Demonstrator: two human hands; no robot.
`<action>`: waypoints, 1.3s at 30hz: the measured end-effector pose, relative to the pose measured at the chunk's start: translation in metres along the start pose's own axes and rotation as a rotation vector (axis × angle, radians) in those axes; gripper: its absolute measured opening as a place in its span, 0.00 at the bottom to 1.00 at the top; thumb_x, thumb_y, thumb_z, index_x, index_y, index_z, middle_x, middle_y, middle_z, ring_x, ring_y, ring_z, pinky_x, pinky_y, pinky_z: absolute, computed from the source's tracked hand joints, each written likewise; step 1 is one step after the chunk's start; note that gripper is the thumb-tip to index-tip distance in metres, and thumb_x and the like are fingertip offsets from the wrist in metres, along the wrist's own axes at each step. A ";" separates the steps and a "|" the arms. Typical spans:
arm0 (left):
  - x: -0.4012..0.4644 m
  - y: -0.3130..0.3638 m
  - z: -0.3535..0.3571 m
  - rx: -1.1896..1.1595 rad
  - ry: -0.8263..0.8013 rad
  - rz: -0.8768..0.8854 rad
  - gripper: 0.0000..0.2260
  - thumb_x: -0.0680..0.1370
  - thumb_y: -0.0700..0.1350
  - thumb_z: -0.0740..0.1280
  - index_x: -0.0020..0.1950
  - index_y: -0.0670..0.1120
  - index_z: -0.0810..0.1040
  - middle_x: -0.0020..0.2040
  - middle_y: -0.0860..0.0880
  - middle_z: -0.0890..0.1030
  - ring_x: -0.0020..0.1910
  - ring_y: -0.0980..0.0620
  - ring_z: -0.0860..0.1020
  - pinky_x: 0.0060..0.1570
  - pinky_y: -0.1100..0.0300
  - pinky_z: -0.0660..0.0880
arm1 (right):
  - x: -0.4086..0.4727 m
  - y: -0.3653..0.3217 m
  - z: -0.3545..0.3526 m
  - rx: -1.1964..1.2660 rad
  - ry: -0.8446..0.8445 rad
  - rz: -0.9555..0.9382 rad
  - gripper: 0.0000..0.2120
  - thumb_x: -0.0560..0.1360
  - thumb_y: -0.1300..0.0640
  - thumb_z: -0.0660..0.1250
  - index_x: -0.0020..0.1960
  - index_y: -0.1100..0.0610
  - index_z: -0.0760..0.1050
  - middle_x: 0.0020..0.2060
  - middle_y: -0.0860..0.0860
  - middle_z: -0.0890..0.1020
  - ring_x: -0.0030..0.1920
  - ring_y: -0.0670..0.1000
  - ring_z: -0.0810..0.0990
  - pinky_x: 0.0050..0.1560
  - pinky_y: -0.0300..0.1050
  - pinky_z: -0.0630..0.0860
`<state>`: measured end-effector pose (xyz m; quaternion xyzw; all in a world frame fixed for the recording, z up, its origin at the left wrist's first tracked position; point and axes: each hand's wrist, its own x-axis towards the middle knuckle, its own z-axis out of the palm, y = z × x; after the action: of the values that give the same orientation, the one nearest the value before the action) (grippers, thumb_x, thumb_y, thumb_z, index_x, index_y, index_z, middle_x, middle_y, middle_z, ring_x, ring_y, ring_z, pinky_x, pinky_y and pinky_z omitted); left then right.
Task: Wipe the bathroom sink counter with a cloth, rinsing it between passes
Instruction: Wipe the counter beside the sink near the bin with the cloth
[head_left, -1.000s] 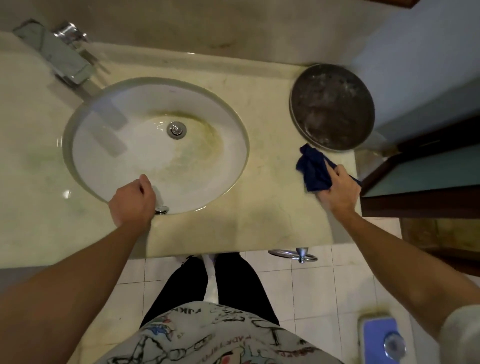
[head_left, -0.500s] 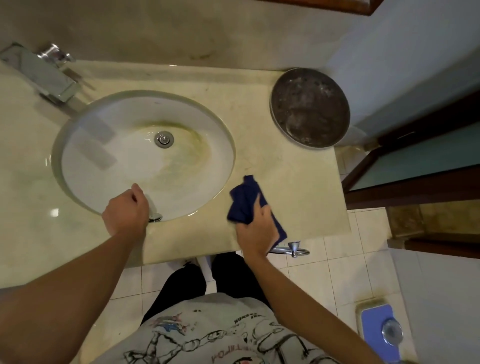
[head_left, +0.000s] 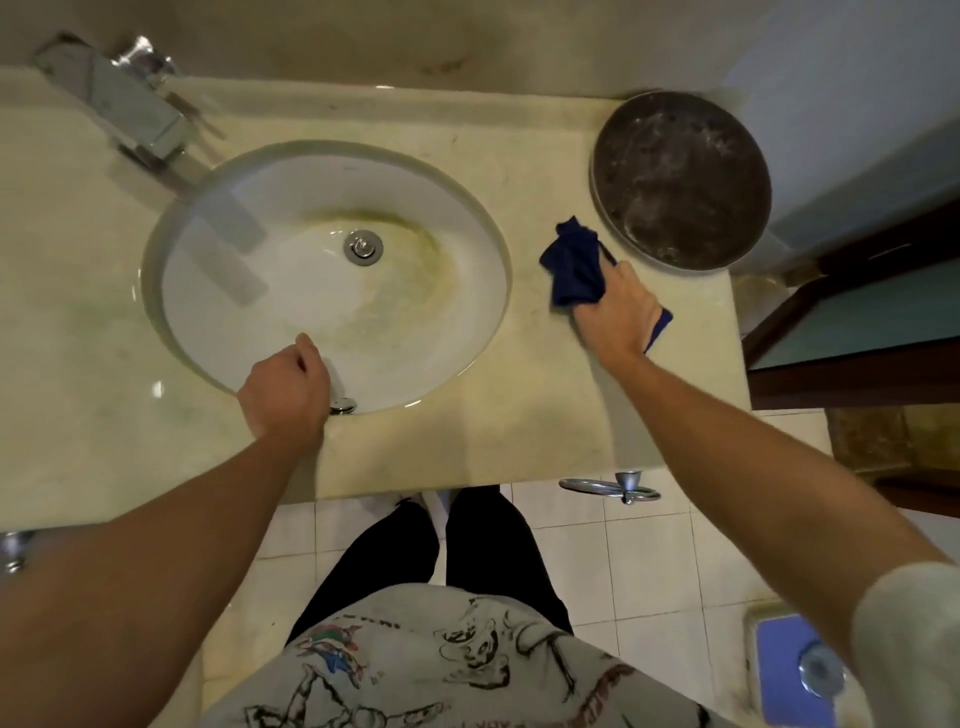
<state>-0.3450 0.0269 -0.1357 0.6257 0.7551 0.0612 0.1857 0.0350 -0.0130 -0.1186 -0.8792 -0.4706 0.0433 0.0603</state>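
the dark blue cloth (head_left: 575, 266), bunched and creased, lies pressed on the pale marble counter (head_left: 519, 415) under the gripping right hand (head_left: 618, 312), beside a round dark tray (head_left: 680, 179). the left hand (head_left: 284, 392), clenched, rests on the white sink (head_left: 332, 312) rim.

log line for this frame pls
phase: wiping | right hand: pressing dark blue cloth on beige marble counter, beside round dark metal tray | left hand: fist on white oval basin rim

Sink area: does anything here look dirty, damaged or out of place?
Yes. The sink basin has a yellow-green stain ringing the drain, and the round metal tray in the counter's far right corner looks grimy and spotted. Nothing looks spilled or broken.
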 end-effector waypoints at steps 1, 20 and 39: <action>0.000 0.000 0.000 0.003 0.003 0.004 0.28 0.85 0.55 0.47 0.32 0.42 0.72 0.28 0.45 0.73 0.30 0.43 0.72 0.37 0.52 0.67 | 0.002 -0.004 0.001 -0.011 -0.001 0.003 0.11 0.76 0.54 0.62 0.57 0.54 0.74 0.44 0.53 0.75 0.34 0.58 0.74 0.32 0.47 0.65; 0.003 -0.010 -0.015 -0.182 -0.241 0.065 0.33 0.82 0.64 0.45 0.40 0.47 0.83 0.38 0.49 0.84 0.40 0.45 0.80 0.48 0.50 0.74 | -0.218 -0.159 0.007 0.057 -0.250 0.023 0.41 0.69 0.55 0.69 0.80 0.57 0.62 0.50 0.56 0.76 0.34 0.54 0.67 0.33 0.46 0.63; 0.040 -0.025 -0.045 -1.091 -0.461 -0.290 0.32 0.84 0.65 0.44 0.56 0.47 0.82 0.60 0.46 0.83 0.57 0.51 0.81 0.70 0.49 0.69 | -0.200 -0.242 -0.027 0.879 -0.466 0.341 0.10 0.77 0.59 0.66 0.37 0.57 0.75 0.32 0.52 0.78 0.34 0.52 0.76 0.32 0.46 0.69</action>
<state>-0.3898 0.0670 -0.1106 0.3283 0.6326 0.2765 0.6446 -0.2710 -0.0486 -0.0521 -0.8021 -0.2592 0.4402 0.3093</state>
